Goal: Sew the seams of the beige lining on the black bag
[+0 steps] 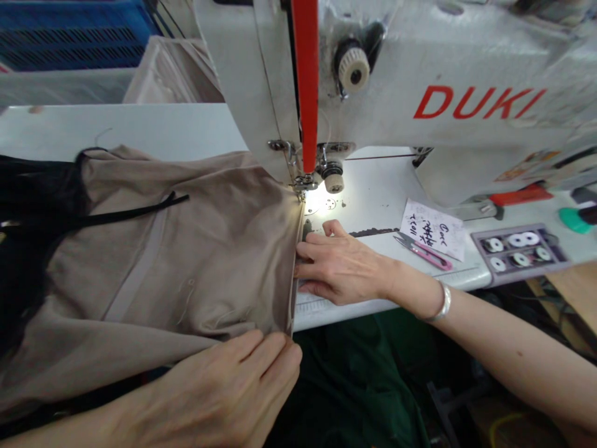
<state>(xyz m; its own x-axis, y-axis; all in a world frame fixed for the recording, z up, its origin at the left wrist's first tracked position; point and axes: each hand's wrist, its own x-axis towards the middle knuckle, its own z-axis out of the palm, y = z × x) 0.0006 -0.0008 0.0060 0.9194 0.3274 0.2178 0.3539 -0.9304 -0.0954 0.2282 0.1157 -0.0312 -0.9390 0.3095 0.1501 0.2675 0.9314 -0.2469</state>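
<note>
- Taupe fabric (196,249) lies spread over the left half of the white table (140,127). Its folded right edge runs from the table front up to the presser foot (305,182).
- The top of that fold sits right at the presser foot, under the lit needle area of the white DUKI sewing machine (466,74).
- Left hand (224,392): flat, fingers (275,348) extended and close together. The fingertips rest on the near end of the folded edge, at the table's front lip. No closed grip visible.
- Right hand (336,264): flat on the table just right of the fold, palm down, thumb stretched toward the needle plate. The fingertips (301,252) touch the fabric edge about midway along it. Not closed round anything.
- A silver bangle (443,302) sits on the right wrist.
- A black strap (135,211) lies across the taupe fabric, and black cloth (28,218) covers its far left part.
- A red strip (305,81) hangs vertically in front of the machine head, ending just above the foot.
- Right of the right hand, on the table: pink thread snips (422,249) lying partly on a handwritten paper note (433,230), then a grey tray of bobbins (517,249).
- A blue crate (69,31) stands behind the table, top left.
</note>
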